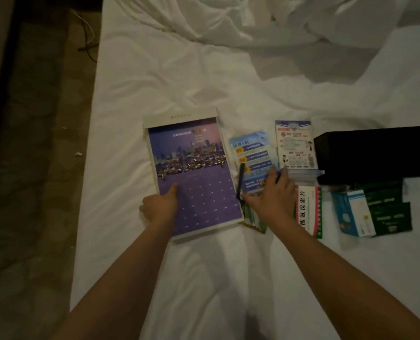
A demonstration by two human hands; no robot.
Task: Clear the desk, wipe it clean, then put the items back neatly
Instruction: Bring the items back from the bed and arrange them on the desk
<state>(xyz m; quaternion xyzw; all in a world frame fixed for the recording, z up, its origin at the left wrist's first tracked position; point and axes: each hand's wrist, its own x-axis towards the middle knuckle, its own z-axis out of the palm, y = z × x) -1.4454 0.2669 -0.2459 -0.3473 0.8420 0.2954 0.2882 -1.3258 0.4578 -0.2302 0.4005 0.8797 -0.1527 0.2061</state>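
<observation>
While the left hand (pixel 160 204) grips the calendar (pixel 191 173) at its lower left edge on the bed (pixel 179 82), the right hand (pixel 270 195) lies spread on a blue leaflet (pixel 252 158) at frame centre. Both look light; the calendar seems stiff, best held by its edges.

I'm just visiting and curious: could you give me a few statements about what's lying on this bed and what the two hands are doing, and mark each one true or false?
1. The left hand holds the purple calendar at its lower left edge, thumb on top. True.
2. The black box lies left of the calendar. False: it lies far to the right, beyond the leaflets.
3. The right hand rests on the blue leaflet. True.
4. The things lie on a wooden desk. False: they lie on a white bedsheet.
5. A black pen lies between the calendar and the blue leaflet. True.
6. The green packets are stacked on top of the black box. False: they lie on the sheet in front of it.
</observation>
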